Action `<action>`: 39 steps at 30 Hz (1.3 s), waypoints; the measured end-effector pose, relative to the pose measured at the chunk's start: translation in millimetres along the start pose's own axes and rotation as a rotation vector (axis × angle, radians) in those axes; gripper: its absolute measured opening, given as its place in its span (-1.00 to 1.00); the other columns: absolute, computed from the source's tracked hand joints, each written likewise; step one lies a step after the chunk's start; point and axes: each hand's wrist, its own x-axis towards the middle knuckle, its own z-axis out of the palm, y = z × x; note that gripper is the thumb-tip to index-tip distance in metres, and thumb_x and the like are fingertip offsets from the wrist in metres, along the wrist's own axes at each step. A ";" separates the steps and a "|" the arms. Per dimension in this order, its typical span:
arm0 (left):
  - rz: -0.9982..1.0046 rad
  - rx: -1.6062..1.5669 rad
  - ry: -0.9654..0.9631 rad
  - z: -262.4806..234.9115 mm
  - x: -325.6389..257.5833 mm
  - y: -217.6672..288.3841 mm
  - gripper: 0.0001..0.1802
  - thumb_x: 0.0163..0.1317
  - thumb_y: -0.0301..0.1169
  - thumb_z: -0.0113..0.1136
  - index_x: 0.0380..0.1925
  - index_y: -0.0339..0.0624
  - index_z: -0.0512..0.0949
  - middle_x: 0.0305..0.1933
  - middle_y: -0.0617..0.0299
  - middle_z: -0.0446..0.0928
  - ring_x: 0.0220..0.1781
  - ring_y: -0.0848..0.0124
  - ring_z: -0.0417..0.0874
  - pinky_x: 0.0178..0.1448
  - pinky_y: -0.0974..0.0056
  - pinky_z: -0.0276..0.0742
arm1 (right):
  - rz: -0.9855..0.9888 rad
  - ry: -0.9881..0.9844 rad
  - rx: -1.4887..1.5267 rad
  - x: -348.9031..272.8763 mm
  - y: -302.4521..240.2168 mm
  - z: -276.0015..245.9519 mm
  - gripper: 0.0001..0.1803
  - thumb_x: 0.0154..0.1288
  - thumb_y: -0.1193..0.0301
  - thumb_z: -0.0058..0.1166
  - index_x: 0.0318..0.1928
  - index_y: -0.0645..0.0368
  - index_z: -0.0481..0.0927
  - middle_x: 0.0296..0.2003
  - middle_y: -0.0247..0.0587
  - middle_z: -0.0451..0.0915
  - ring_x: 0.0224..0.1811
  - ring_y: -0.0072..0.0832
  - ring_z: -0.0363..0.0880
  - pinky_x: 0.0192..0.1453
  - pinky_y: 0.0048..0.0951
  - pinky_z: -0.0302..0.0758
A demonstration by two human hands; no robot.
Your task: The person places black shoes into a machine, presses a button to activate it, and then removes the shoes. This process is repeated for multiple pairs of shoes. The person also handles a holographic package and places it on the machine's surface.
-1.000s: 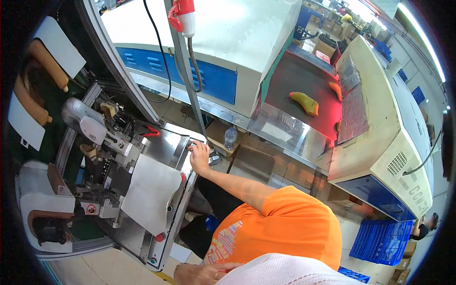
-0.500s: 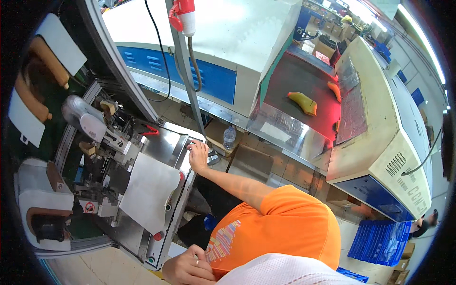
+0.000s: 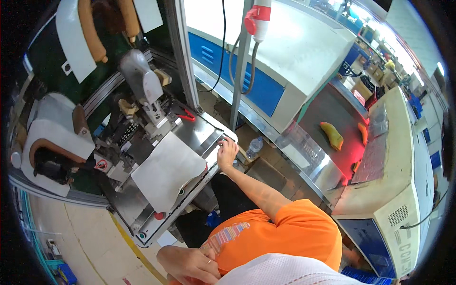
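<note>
My right hand [image 3: 227, 151] rests at the right end of the front edge of a metal machine table [image 3: 198, 136], fingers bent down and slightly apart. What lies under its fingertips is hidden. My left hand [image 3: 192, 265] is closed close to my orange shirt [image 3: 280, 242], with a ring on one finger; whatever it may hold cannot be made out. Between the hands, a white flat panel with a curved edge [image 3: 168, 168] covers the front of the table. Behind it stand the machine's metal clamps [image 3: 161, 126] and a grey shoe-shaped form [image 3: 141, 76].
A red button [image 3: 159, 215] and a green button [image 3: 142, 235] sit on the table's front edge. Brown curved pads [image 3: 91, 33] hang above. On the right, a dark conveyor [image 3: 316, 114] carries yellow-green curved pieces [image 3: 331, 136] under red light. A plastic bottle [image 3: 255, 146] stands below.
The whole view has swung, so the machine appears farther right and higher. My right hand stays at the table's edge; my left hand stays closed near my shirt.
</note>
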 end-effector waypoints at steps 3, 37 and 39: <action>0.035 0.045 -0.114 -13.6 -0.3 3.4 -0.73 0.09 -0.04 0.04 -0.53 0.04 0.47 -0.45 0.44 0.51 -0.51 0.60 0.45 -0.27 0.31 0.02 | -0.007 -0.036 0.009 -1.8 -5.3 2.7 -0.78 -0.10 0.59 -0.05 -0.36 0.08 0.47 -0.12 -0.24 0.37 0.03 -0.32 0.27 0.15 -0.22 0.06; -0.066 -0.081 0.594 -9.0 -12.6 40.6 -0.76 0.05 -0.37 0.13 -0.30 -0.27 0.46 -0.42 0.15 0.53 -0.43 0.40 0.48 -0.17 0.30 0.27 | -0.132 -0.039 -0.067 -4.8 8.0 2.3 -0.78 -0.11 0.56 -0.06 -0.36 0.08 0.51 -0.14 -0.17 0.48 0.02 -0.30 0.36 0.06 -0.21 0.12; -0.030 0.138 0.488 -14.5 -9.7 52.6 -0.91 0.06 -0.49 0.10 -0.41 -0.23 0.50 -0.43 0.22 0.55 -0.43 0.40 0.49 -0.23 0.35 0.29 | -0.129 -0.050 -0.093 -6.3 4.0 2.1 -0.77 -0.10 0.55 -0.06 -0.34 0.09 0.52 -0.15 -0.16 0.48 0.01 -0.28 0.37 0.04 -0.19 0.15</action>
